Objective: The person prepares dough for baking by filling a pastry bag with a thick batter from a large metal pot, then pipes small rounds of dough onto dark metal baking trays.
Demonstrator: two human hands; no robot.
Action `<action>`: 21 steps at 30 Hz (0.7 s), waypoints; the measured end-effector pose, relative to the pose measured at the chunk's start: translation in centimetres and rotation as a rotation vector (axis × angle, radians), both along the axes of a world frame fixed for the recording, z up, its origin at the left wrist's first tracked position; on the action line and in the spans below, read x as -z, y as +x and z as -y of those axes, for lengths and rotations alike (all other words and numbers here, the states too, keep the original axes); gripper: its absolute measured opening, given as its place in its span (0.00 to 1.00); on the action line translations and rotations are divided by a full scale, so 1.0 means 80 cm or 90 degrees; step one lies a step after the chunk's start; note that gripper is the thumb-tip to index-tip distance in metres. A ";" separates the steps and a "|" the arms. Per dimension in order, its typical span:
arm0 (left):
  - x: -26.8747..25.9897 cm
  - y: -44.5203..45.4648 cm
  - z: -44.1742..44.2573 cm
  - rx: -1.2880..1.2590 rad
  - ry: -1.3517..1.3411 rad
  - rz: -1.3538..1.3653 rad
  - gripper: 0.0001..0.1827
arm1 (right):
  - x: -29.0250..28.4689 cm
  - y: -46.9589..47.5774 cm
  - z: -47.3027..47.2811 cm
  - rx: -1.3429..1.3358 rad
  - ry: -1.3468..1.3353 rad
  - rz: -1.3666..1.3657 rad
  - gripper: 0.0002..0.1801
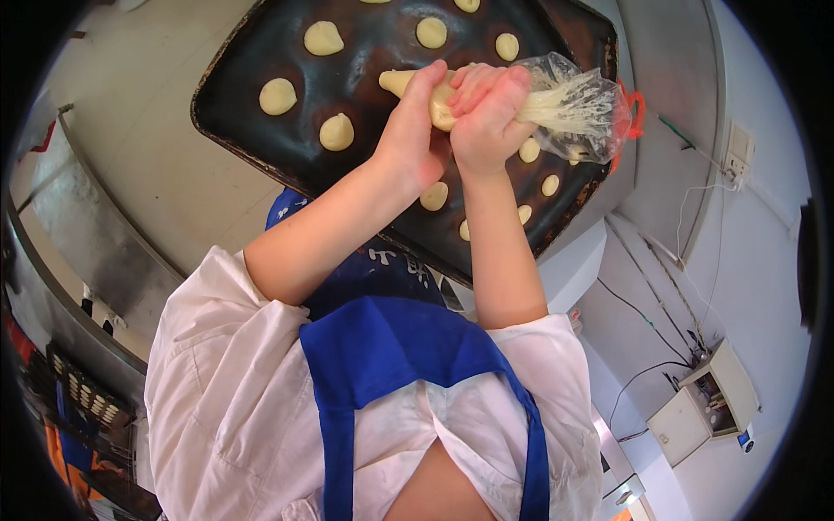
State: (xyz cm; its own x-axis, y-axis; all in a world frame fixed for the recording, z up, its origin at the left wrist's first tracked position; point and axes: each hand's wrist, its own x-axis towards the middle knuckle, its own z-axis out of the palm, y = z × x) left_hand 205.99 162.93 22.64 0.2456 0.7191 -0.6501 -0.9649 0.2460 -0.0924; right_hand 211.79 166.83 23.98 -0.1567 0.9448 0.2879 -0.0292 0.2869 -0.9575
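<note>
My left hand (pixel 410 130) wraps round the front of a clear plastic piping bag (pixel 576 107) filled with pale yellow batter, its tip pointing left. My right hand (pixel 487 127) squeezes the bag just behind, where its twisted neck fans out to the right. Both hands are above a dark baking tray (pixel 371 78) with worn edges. Several round batter mounds (pixel 336 132) lie spaced out on the tray, some partly hidden by my hands and forearms. The tip hangs over bare tray between mounds. A red tie or strip (pixel 635 117) shows at the bag's far end.
Another dark tray edge (pixel 596 26) shows at the upper right. Beyond stand a grey metal panel (pixel 674 78) and a wall with a socket (pixel 738 156), cables and an open electrical box (pixel 730 391). At lower left are a tray of pale rounds (pixel 91 397) and someone's orange clothing (pixel 58 456).
</note>
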 end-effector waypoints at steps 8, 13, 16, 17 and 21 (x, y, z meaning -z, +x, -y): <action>0.016 -0.004 0.008 0.012 0.003 0.091 0.20 | 0.002 -0.012 0.005 0.050 -0.081 0.075 0.21; 0.003 -0.021 -0.008 0.038 0.016 0.079 0.19 | 0.004 -0.020 -0.002 0.107 0.005 0.077 0.21; -0.007 -0.033 -0.006 0.011 0.003 0.004 0.18 | -0.002 -0.023 0.003 0.061 0.032 0.054 0.23; -0.009 -0.035 0.001 -0.001 0.020 -0.035 0.17 | -0.005 -0.023 0.010 0.047 0.059 0.050 0.24; -0.037 -0.036 0.047 -0.062 0.109 -0.273 0.13 | -0.026 -0.001 0.055 -0.004 0.124 0.112 0.26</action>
State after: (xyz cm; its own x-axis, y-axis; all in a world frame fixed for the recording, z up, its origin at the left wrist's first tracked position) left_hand 203.14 159.15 25.56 -0.0934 0.8309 -0.5485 -0.9265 0.1292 0.3535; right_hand 211.74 162.46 26.07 -0.2258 0.8730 0.4323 0.1308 0.4669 -0.8746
